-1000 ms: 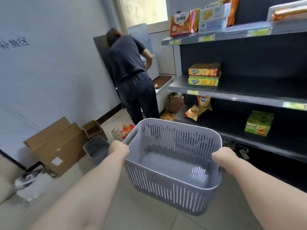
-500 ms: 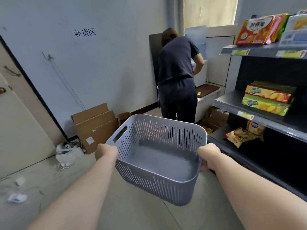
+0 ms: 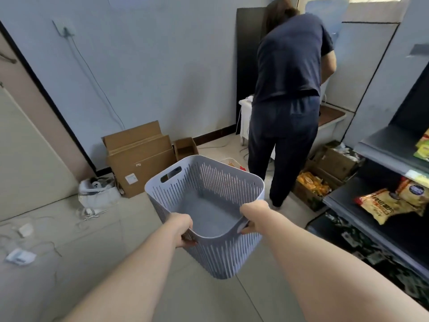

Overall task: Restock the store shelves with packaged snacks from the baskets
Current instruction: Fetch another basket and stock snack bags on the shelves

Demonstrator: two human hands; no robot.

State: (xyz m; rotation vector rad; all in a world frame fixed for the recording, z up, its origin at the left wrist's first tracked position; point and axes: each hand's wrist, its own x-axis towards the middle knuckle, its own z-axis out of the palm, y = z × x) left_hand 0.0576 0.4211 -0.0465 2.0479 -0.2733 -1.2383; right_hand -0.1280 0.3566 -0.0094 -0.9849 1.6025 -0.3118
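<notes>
I carry a grey slotted plastic basket (image 3: 216, 177) in front of me, and nothing lies inside it. My left hand (image 3: 182, 226) grips its near rim on the left. My right hand (image 3: 254, 216) grips the near handle slot on the right. The store shelves (image 3: 380, 145) run along the right edge. Yellow snack bags (image 3: 376, 203) lie on a low shelf there. More yellow packets fill an open carton (image 3: 312, 183) on the floor beside the shelves.
A person in dark blue (image 3: 287, 94) stands bent over a white cabinet just beyond the basket. Flattened cardboard boxes (image 3: 139, 156) lean on the far wall. A white bag (image 3: 97, 194) and scraps of litter lie on the tiled floor at the left.
My view has swung left and downward, away from the shelves. The basket has turned and tilted, its far end lower. Both hands have kept hold of it.
</notes>
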